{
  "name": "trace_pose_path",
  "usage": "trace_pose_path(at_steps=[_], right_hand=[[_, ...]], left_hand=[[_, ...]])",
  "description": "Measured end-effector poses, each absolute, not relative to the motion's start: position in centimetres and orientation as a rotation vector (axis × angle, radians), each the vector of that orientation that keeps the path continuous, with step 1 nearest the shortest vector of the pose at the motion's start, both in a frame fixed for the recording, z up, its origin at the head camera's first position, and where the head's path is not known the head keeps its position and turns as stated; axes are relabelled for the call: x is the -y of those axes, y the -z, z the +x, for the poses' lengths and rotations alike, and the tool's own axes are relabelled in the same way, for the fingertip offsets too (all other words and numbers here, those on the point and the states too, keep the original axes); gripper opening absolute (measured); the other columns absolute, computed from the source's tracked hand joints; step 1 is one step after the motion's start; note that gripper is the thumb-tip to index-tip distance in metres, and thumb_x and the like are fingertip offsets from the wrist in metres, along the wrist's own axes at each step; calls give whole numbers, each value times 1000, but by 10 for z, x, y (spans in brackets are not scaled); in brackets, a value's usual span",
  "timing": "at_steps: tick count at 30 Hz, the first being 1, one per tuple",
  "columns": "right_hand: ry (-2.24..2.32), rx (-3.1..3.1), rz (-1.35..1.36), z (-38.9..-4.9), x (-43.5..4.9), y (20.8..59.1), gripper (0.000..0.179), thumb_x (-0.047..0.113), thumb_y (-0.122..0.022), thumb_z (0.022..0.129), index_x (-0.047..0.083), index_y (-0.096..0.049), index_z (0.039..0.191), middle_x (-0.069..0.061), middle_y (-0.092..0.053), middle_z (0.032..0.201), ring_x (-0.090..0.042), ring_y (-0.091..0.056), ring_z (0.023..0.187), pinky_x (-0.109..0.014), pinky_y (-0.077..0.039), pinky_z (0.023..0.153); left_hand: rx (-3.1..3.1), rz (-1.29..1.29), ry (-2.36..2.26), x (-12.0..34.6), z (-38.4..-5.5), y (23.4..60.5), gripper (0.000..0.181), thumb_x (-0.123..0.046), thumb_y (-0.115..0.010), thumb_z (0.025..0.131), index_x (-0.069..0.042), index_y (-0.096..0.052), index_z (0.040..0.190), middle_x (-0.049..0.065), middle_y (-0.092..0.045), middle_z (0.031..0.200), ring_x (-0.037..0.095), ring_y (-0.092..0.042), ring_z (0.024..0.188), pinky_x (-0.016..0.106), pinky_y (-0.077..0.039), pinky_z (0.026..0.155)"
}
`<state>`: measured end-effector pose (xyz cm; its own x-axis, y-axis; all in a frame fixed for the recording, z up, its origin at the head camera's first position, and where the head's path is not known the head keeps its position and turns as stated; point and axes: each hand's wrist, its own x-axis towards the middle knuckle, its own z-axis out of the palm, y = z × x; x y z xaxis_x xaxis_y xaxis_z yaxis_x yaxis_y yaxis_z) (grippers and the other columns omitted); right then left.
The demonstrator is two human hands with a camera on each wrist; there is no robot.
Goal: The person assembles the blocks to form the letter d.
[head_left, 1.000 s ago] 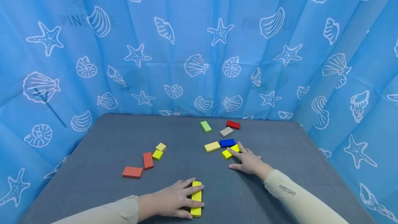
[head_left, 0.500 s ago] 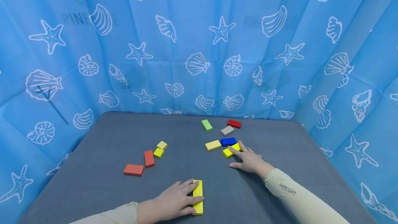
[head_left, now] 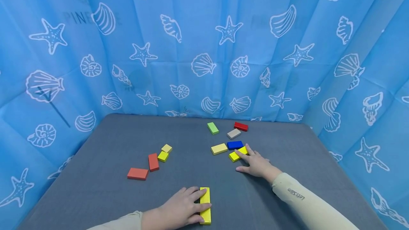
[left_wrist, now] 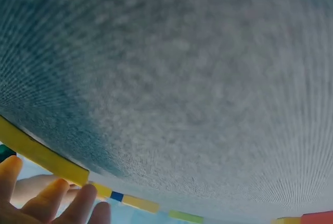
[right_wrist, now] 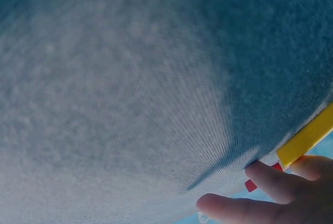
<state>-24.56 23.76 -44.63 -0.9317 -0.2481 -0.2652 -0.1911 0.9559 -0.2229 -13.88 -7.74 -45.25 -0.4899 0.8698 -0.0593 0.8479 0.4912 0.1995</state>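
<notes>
Near the front of the table, my left hand lies with spread fingers across a long bright yellow block. Its fingertips touch the block's top and its thumb is by the near end. In the left wrist view the yellow block stretches beyond the fingers. Farther out on the right, my right hand rests extended fingers on another yellow block, partly covering it. Just behind that block is a blue block, with a pale yellow block to its left.
At the back lie a green block, a beige block and a red block. On the left are two orange-red blocks and two small yellowish blocks. A blue shell-print curtain surrounds the grey table.
The front yellow block has shifted slightly right and toward me under my left hand, whose fingers reach less far over it. My right hand and the other blocks stay in place.
</notes>
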Motion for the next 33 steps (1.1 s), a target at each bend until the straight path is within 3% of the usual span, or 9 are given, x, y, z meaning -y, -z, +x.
trace_pose_path(at_steps=[6,16,20,24,33], right_hand=[[300,-2812,-324,-246,-240,449,76,53,-65,87,23,-38,151,-25,-15,157,-56,-28,133,-78,-28,88],[392,-2762,-384,-247,-245,445,75,54,-64,88,23,-38,151,-23,-12,159,-56,-24,135,-75,-26,94],[491,-2772,-355,-243,-244,442,72,50,-61,92,21,-35,152,-26,-9,158,-58,-21,134,-73,-27,96],[542,-2803,-236,-240,-235,442,73,52,-58,93,20,-32,153,-31,-6,156,-62,-20,132,-79,-24,90],[483,-2837,-44,-247,-217,450,74,51,-62,91,18,-35,152,-39,-9,151,-65,-21,129,-85,-19,83]], left_hand=[[-2607,1546,-224,77,-141,455,46,-50,-48,97,-28,-58,137,4,-51,140,6,-50,89,21,-45,75],[-2552,1589,-264,80,-143,455,44,-45,-52,98,-24,-59,136,7,-49,142,5,-64,88,19,-50,70],[-2475,1545,-233,83,-145,453,50,-49,-47,99,-26,-52,143,3,-43,149,1,-57,70,16,-47,67],[-2397,1526,-230,86,-144,455,51,-49,-40,102,-28,-44,148,5,-38,152,1,-40,50,12,-36,54],[-2351,1546,-263,90,-145,456,49,-46,-35,104,-28,-41,149,8,-38,152,2,-34,47,13,-29,49]])
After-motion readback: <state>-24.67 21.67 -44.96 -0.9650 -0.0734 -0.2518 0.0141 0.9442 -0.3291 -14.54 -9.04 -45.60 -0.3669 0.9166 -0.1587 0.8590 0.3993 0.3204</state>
